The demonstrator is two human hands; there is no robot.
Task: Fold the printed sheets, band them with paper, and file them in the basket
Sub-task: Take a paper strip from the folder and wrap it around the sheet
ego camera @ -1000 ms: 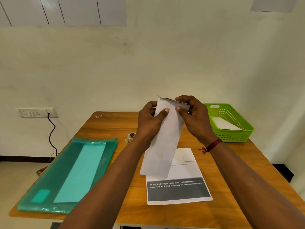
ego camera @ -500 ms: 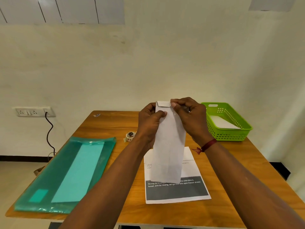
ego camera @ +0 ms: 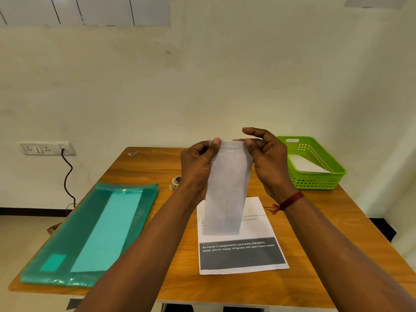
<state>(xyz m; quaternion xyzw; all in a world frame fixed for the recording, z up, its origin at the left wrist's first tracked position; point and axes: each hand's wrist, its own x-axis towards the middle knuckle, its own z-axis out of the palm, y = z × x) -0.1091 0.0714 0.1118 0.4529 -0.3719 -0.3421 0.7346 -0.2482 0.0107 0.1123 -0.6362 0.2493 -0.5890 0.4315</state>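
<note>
Left of the green basket (ego camera: 315,182), raised above the table (ego camera: 144,163), a folded sheet (ego camera: 227,188) hangs upright between both hands. The left hand (ego camera: 197,167) pinches its top left corner with curled fingers. The right hand (ego camera: 270,165) pinches the top right corner under the thumb, its forefinger lifted clear. A narrow flap seems turned over along the top edge, so the step is judged to be creasing that fold. To do it well, the corners should stay level and square while the thumbs run along the edge, giving a flat packet that a band will hug. By count: one folded sheet in hand; one flat printed sheet (ego camera: 240,255) left of the basket and nearer the person; one white paper (ego camera: 304,164) visible inside the basket; one teal plastic sleeve (ego camera: 90,233) far to its left; one small roll (ego camera: 176,181), perhaps tape, between sleeve and basket.
</note>
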